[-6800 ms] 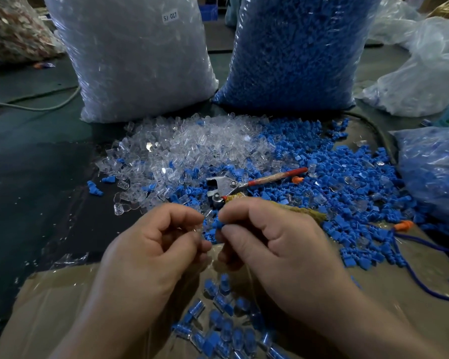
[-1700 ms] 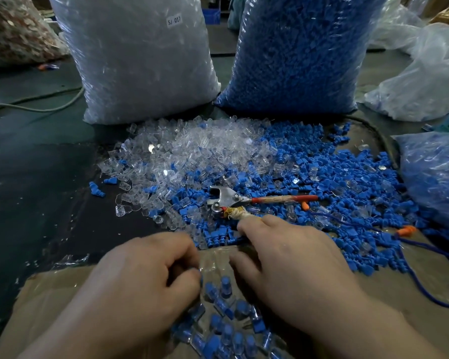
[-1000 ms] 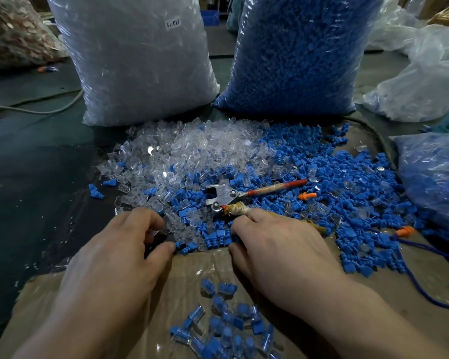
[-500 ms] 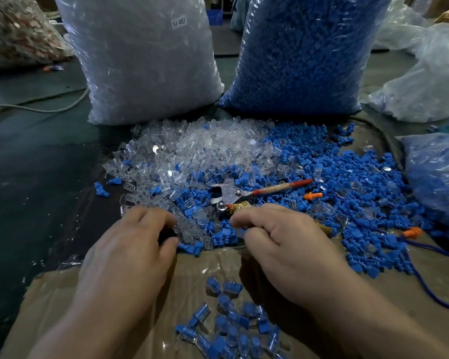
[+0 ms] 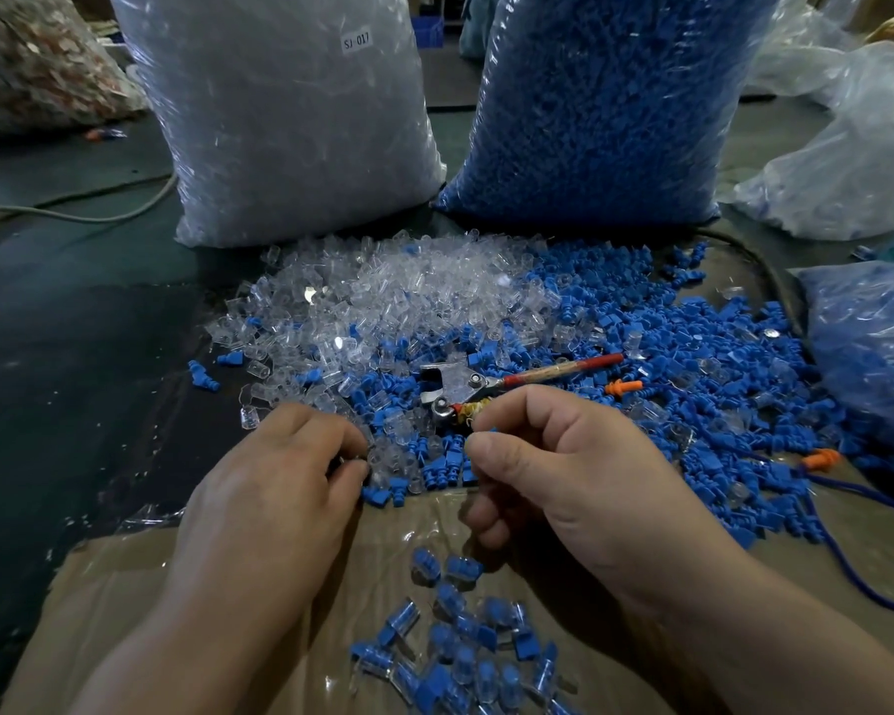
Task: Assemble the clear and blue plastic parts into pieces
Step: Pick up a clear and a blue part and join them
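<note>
– Progress?
– Early: few joined clear-and-blue plastic pieces (image 5: 465, 647) lie nearest me; the pile of loose clear and blue plastic parts (image 5: 434, 312) waits beyond. Left hand (image 5: 264, 503) and right hand (image 5: 579, 487) fingers curl at its edge; holding anything, I can't tell.

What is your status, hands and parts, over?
Left hand curled at clear parts, hold unclear. Right hand thumb near forefinger, hold unclear. Finished pieces on cardboard. Pliers just behind right hand.

Red-handled pliers (image 5: 455, 382), orange plug (image 5: 623, 388), grey cable (image 5: 89, 217)

Left cardboard (image 5: 114, 601) is bare; pliers (image 5: 460, 387), loose parts (image 5: 409, 301), clear bag (image 5: 290, 121), blue bag (image 5: 605, 105) obstruct ahead.
</note>
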{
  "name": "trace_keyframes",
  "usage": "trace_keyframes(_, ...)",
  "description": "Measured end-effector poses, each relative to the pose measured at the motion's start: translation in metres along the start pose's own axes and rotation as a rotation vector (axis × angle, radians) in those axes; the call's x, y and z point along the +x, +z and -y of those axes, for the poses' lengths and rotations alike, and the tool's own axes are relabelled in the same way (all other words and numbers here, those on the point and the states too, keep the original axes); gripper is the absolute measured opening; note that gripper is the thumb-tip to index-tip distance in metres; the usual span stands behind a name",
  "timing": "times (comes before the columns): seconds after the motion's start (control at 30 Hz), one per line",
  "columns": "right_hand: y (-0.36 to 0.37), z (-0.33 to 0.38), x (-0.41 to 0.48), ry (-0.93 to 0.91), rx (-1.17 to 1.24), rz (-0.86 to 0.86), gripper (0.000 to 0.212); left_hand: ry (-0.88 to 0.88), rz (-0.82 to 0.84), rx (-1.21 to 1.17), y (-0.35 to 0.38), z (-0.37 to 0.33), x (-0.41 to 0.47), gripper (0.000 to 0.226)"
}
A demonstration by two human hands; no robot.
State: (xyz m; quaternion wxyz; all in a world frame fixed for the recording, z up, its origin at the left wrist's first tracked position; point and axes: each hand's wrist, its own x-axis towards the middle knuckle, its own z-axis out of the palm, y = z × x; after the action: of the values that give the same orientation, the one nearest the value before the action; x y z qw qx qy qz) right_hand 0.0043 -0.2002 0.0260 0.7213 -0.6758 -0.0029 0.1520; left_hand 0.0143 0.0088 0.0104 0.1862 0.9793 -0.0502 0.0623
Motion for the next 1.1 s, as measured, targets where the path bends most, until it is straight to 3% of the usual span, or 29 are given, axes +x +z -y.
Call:
trace_keyframes(0.13, 0.000, -0.001, 0.000, -0.036, -0.021, -0.002, 0.006, -0.026, -0.055, -0.078, 0.001, 0.000, 0.000, 0.004)
trace_keyframes(0.27, 0.000, 0.001, -0.001, -0.063, 0.020, -0.032, 0.016, -0.116, -0.209, -0.386, 0.002, -0.004, -0.004, 0.003)
trace_keyframes(0.37, 0.003, 0.002, -0.004, -0.128, -0.062, -0.058, 0.021, -0.138, -0.151, -0.609, 0.001, -0.009, -0.009, 0.023)
trace_keyframes(0.53, 0.008, 0.001, -0.012, -0.277, -0.312, -0.079, 0.019, 0.004, -0.131, -0.505, 0.002, -0.017, -0.013, 0.017)
trace_keyframes(0.67, 0.007, 0.000, -0.012, -0.420, -0.539, -0.163, 0.014, -0.023, -0.222, -0.458, -0.001, -0.016, -0.012, 0.016)
trace_keyframes(0.77, 0.009, -0.001, -0.012, -0.574, -0.703, -0.210, 0.007, -0.124, -0.155, -0.703, -0.003, -0.021, -0.015, 0.034)
trace_keyframes(0.87, 0.013, -0.001, -0.014, -0.666, -0.819, -0.190, 0.008, -0.123, -0.046, -0.836, 0.001, -0.029, -0.018, 0.039)
trace_keyframes(1.1, 0.011, -0.002, -0.013, -0.712, -0.962, -0.178, 0.017, -0.164, 0.029, -1.120, 0.008, -0.030, -0.017, 0.040)
